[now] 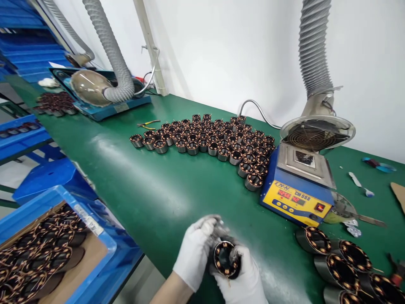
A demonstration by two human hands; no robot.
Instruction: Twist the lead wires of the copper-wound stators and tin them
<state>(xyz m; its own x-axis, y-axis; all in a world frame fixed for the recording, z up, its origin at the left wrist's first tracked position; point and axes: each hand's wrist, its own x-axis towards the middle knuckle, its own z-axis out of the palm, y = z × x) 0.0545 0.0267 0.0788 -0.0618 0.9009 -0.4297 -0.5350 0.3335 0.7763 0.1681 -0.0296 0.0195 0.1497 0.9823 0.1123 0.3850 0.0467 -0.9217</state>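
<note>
Both my hands wear white gloves and are close together above the green bench near its front edge. My right hand [242, 274] grips a motor stator [222, 270], a steel ring with copper windings, its open end facing up. The right thumb reaches over the rim. My left hand [196, 249] is just left of the stator, fingers curled together near its upper left rim. Their tips are blurred, and what they pinch, if anything, is hidden.
Rows of stators [202, 139] stand mid-bench, left of a blue and yellow solder pot [295, 192] under a fume hood [318, 131]. More stators [340, 270] are at right. A blue crate [107, 240] of stators is at left. Pliers [148, 124] lie behind.
</note>
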